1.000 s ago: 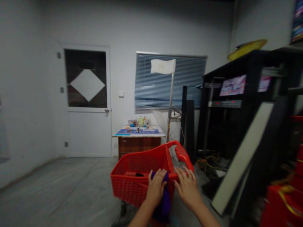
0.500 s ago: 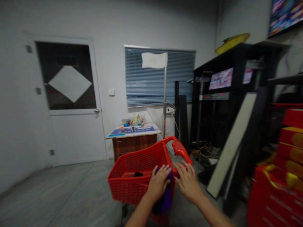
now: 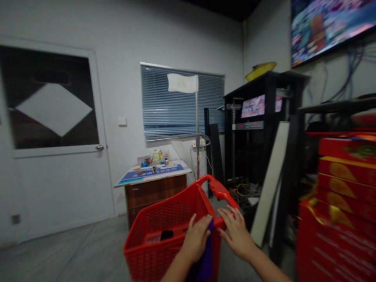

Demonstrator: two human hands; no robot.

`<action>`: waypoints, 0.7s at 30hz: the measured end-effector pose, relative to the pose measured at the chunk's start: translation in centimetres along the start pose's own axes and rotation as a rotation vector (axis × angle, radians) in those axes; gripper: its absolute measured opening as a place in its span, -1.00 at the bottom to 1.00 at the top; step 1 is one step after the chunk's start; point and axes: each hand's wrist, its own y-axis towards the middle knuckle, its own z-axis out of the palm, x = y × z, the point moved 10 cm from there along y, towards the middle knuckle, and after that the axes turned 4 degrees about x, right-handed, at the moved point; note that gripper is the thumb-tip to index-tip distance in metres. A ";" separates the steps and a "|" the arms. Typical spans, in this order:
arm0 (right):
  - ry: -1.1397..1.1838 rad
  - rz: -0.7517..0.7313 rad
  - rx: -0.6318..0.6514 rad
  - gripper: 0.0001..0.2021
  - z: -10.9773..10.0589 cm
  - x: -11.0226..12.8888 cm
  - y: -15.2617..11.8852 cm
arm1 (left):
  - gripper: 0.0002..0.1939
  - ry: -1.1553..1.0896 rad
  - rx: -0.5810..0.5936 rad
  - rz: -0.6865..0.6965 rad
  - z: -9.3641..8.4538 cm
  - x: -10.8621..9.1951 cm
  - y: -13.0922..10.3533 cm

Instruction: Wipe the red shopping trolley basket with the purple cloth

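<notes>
A red plastic shopping cart [image 3: 158, 243] with a latticed basket stands right in front of me. My left hand [image 3: 197, 239] is bent over its near rim and closed on a purple cloth [image 3: 205, 254], which hangs down the cart's side below the fingers. To the right, my right hand [image 3: 236, 231] rests with fingers apart against the red handle [image 3: 221, 192], near its lower end, not wrapped round it. A small dark object [image 3: 167, 235] lies inside the basket. The underside of both palms is hidden.
Behind the cart is a wooden desk [image 3: 155, 192] with small items. A pole with a white flag [image 3: 183, 83] rises beside it. Stacked red boxes [image 3: 340, 192], a leaning pale board [image 3: 270, 184] and a black rack [image 3: 267, 86] stand right; a white door [image 3: 58, 192] is left.
The view has turned right and drawn nearer to the desk and door. The cart shows larger and lower. Both hands stay at its rim and handle, and the purple cloth is still under my left hand.
</notes>
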 end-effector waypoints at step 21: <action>0.111 0.100 -0.055 -0.49 0.0 -2.1 -0.1 | -0.61 -0.038 -0.142 -0.326 -0.3 1.2 0.2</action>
